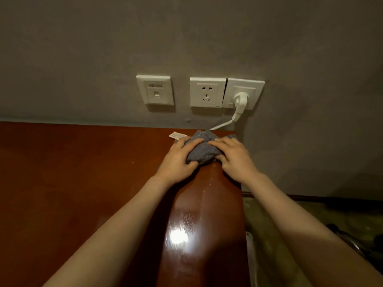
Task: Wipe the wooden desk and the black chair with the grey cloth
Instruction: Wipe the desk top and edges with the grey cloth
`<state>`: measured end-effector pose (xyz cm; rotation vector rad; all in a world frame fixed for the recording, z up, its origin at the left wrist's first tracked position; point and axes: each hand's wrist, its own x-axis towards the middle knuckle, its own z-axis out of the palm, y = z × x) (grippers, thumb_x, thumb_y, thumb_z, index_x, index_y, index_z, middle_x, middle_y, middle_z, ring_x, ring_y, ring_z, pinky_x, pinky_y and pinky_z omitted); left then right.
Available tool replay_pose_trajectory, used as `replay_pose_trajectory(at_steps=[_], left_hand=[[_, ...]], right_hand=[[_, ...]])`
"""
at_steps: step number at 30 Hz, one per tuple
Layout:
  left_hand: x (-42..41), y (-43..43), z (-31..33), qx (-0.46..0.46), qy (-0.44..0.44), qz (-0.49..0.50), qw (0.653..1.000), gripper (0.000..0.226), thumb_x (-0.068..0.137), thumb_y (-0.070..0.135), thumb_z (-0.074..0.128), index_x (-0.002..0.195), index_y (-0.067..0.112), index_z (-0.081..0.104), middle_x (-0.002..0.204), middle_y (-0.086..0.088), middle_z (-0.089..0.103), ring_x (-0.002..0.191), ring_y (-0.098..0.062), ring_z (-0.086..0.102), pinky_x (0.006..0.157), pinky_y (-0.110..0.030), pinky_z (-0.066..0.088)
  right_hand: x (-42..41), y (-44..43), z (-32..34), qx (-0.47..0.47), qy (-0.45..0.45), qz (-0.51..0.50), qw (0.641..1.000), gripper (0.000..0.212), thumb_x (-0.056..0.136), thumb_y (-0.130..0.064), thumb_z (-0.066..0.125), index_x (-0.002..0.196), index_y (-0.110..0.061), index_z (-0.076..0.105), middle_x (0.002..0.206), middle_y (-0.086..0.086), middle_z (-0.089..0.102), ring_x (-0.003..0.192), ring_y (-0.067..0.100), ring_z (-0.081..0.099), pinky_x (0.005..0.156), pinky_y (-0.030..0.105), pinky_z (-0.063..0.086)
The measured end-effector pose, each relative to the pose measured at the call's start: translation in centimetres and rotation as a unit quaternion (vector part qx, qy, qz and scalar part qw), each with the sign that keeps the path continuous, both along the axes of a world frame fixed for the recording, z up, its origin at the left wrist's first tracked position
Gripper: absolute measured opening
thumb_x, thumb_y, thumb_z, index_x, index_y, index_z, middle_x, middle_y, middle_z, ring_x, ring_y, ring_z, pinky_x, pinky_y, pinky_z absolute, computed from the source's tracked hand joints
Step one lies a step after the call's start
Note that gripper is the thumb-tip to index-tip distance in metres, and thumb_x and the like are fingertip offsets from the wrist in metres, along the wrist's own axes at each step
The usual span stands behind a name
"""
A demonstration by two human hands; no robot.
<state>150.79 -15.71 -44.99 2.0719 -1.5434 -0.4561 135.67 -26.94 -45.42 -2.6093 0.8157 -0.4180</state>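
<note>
The grey cloth (204,151) lies bunched on the far right corner of the wooden desk (72,183), close to the wall. My left hand (178,160) presses on its left side with fingers over the top. My right hand (234,158) holds its right side, thumb tucked under the fold. Both forearms stretch forward over the glossy desk top. A dark part of the black chair (356,243) shows low at the right edge, mostly out of view.
A small paper slip (176,135) lies on the desk just behind the cloth. On the grey wall are a switch plate (155,90), a free socket (207,93) and a socket with a white plug (240,100) whose cable drops behind the desk. Floor lies to the right.
</note>
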Motion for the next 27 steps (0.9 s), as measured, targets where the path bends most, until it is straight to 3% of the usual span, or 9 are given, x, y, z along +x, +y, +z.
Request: replay_pose_trajectory(at_steps=[4,9,13,16,18,20,22,25,27], left_hand=[[-1.6,1.9,0.0,0.008,0.01,-0.006,1.0,0.067,0.071,0.027,0.05,0.137,0.021,0.046,0.134,-0.008,0.044,0.125,-0.025,0.041,0.104,-0.024,0.027],[-4.7,7.1,-0.1,0.004,0.008,-0.08,0.997,0.068,0.069,0.035,0.044,0.135,0.021,0.049,0.13,-0.007,0.047,0.115,-0.013,0.036,0.095,-0.003,0.017],[-5.9,9.0,0.6,0.032,0.042,-0.103,0.993,0.067,0.066,0.035,0.042,0.132,0.028,0.052,0.127,-0.002,0.05,0.117,-0.013,0.042,0.1,-0.017,0.028],[-4.9,6.0,2.1,-0.017,0.045,-0.1,0.994,0.065,0.065,0.028,0.042,0.127,0.016,0.059,0.118,-0.01,0.058,0.111,-0.014,0.05,0.099,-0.018,0.032],[-4.0,2.5,3.3,-0.034,0.011,-0.096,0.995,0.061,0.068,0.022,0.045,0.126,0.01,0.058,0.12,-0.014,0.057,0.114,-0.022,0.053,0.099,-0.018,0.031],[-3.2,-1.3,4.4,-0.029,-0.006,-0.094,0.995,0.059,0.072,0.011,0.054,0.131,0.011,0.053,0.126,-0.013,0.053,0.12,-0.025,0.05,0.102,-0.021,0.03],[-2.8,-4.7,4.7,0.008,-0.016,-0.11,0.994,0.063,0.078,0.006,0.06,0.138,0.016,0.043,0.136,-0.011,0.045,0.126,-0.025,0.044,0.106,-0.027,0.031],[-2.6,-7.7,3.1,0.108,-0.089,-0.117,0.983,0.07,0.087,0.018,0.06,0.147,0.025,0.025,0.147,-0.012,0.028,0.131,-0.031,0.035,0.111,-0.037,0.03],[-3.0,-8.4,1.9,0.114,-0.137,-0.099,0.979,0.069,0.09,0.022,0.057,0.149,0.025,0.021,0.149,-0.015,0.023,0.132,-0.034,0.03,0.111,-0.037,0.024]], right_hand=[[-1.5,2.3,-0.3,0.023,0.003,-0.019,1.0,0.043,0.087,-0.008,0.058,0.129,-0.015,0.057,0.122,0.008,0.058,0.111,0.03,0.049,0.096,0.033,0.032],[-7.0,7.6,-1.2,-0.02,-0.023,0.003,1.0,0.042,0.069,-0.018,0.058,0.11,-0.013,0.068,0.097,0.006,0.064,0.087,0.029,0.062,0.078,0.035,0.049],[-9.6,10.0,-0.6,-0.05,-0.014,0.027,0.998,0.044,0.074,-0.035,0.055,0.115,-0.021,0.06,0.1,0.002,0.06,0.088,0.023,0.06,0.081,0.028,0.041],[-8.3,7.8,0.6,0.018,0.002,0.024,1.0,0.067,0.077,-0.048,0.056,0.14,-0.031,0.038,0.142,0.008,0.042,0.13,0.029,0.039,0.107,0.035,0.022],[-6.7,5.3,1.4,0.11,-0.037,0.01,0.993,0.072,0.08,-0.029,0.066,0.145,-0.028,0.033,0.149,0.01,0.034,0.137,0.03,0.031,0.112,0.035,0.021],[-5.3,2.1,2.0,0.082,-0.071,-0.039,0.993,0.068,0.08,-0.011,0.067,0.142,-0.021,0.04,0.146,0.011,0.04,0.133,0.032,0.038,0.111,0.038,0.028],[-4.3,-1.2,2.5,0.029,-0.028,-0.071,0.997,0.063,0.083,-0.01,0.064,0.141,-0.019,0.041,0.147,0.009,0.039,0.132,0.031,0.038,0.109,0.04,0.03],[-3.4,-4.5,1.3,0.02,0.068,-0.067,0.995,0.06,0.088,-0.015,0.061,0.143,-0.023,0.038,0.148,0.004,0.038,0.13,0.029,0.039,0.107,0.04,0.033],[-3.0,-5.1,0.4,0.035,0.036,-0.075,0.996,0.058,0.086,-0.01,0.061,0.14,-0.02,0.043,0.143,0.005,0.043,0.125,0.031,0.043,0.104,0.041,0.037]])
